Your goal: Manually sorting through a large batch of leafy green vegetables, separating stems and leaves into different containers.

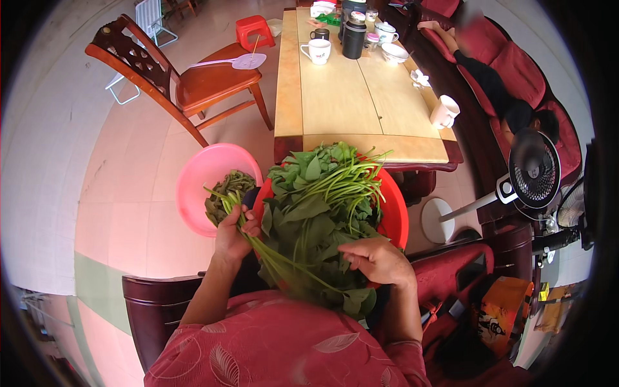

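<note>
My left hand (236, 235) is closed around a bunch of long green leaf-vegetable stems (271, 254), whose leafy ends trail down to the right in front of my shirt. A red plastic basin (397, 208) before me is heaped with leafy greens (312, 213), their bright stems (346, 186) bunched at the far side. Over the right part of this heap is my right hand (375, 260), fingers curled at the leaves; whether they pinch one is unclear. To the left, a pink plastic basin (193, 193) contains a pile of darker green pieces (232, 188).
A wooden table (338, 106) ahead bears mugs (318, 51), a black flask (354, 41) and a bowl (394, 53). A wooden chair (213, 82) stands left with a fly swatter (249, 61) on it. A pedestal fan (532, 169) is at right; beyond, a person (488, 82) lies on a red sofa (524, 72).
</note>
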The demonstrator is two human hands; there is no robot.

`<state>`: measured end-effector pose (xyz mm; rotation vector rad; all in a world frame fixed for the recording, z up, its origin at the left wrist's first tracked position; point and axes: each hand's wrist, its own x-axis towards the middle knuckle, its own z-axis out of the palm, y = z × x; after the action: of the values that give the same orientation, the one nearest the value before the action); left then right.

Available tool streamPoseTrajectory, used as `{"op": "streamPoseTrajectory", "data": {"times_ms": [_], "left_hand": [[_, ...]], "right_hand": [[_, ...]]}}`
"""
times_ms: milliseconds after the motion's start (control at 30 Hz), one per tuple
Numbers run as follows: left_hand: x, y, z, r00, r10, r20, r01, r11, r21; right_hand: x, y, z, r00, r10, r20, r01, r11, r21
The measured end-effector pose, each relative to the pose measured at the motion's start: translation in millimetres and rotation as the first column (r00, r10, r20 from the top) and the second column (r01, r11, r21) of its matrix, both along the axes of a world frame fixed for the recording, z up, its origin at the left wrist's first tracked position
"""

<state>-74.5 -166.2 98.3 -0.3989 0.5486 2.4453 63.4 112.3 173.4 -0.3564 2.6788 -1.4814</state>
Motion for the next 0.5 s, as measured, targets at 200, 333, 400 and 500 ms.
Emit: {"op": "streamPoseTrajectory", "data": {"times_ms": [200,333,400,500], "left_hand": [[1,3,17,0.998,-0.045,0.035,0.044,0.999,0.008],[4,5,28,0.991,-0.091,-0.094,0.093,0.995,0.018],[4,6,31,0.982,-0.097,-0.162,0.101,0.995,0.014],[4,4,32,0.981,-0.125,-0.146,0.123,0.992,-0.017]], "right_hand": [[-51,-10,-12,0.914,-0.379,-0.146,0.398,0.908,0.131],[-99,-27,-22,0.879,-0.472,-0.063,0.457,0.799,0.391],[-114,-33,-32,0.875,-0.483,0.038,0.361,0.702,0.614],[-117,-33,-56,0.851,-0.525,-0.018,0.424,0.666,0.614]]}}
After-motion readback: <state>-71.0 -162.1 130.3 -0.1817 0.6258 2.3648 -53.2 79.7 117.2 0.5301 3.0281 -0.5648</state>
